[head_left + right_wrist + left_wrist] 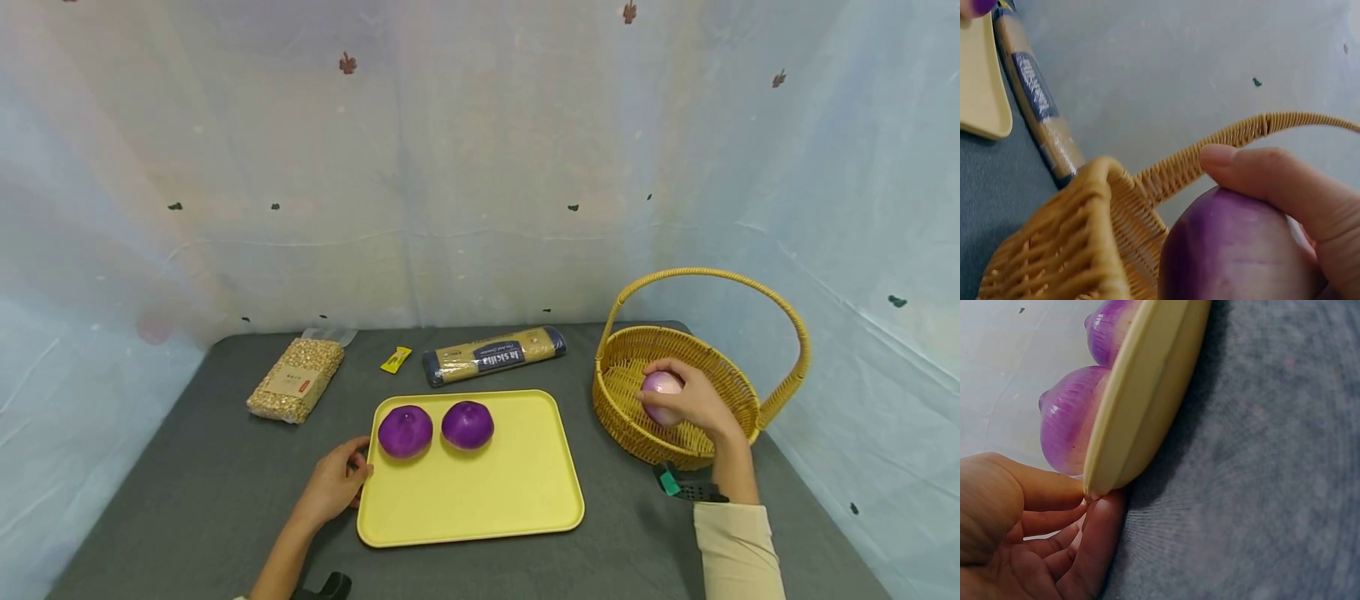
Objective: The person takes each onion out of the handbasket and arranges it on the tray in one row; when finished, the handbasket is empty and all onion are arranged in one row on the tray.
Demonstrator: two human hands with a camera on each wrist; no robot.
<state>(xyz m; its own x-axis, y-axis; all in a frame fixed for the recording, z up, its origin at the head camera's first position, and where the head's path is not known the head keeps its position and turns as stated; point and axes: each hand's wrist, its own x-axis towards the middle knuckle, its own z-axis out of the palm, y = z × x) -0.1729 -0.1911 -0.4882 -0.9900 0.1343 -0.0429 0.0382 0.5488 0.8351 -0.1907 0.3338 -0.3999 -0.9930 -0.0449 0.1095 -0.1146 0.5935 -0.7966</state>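
My left hand (335,481) pinches the left rim of a yellow tray (480,500), thumb above and fingers below, as the left wrist view shows. Two purple onions (405,432) sit side by side on the tray's far left part. At the right, my right hand (693,402) grips another onion (663,397), paler purple, inside or just above the opening of a wicker basket (637,433). In the right wrist view that onion (1235,250) shows close up under the thumb, with the basket wall beside it. Its underside is hidden.
A pasta packet (495,356) lies behind the tray, with a small yellow sachet (396,360) to its left. Farther left is a clear bag of pale beans or grains (296,381). The basket's tall handle (705,272) arches above its rim. A curtain (480,167) hangs behind the grey table.
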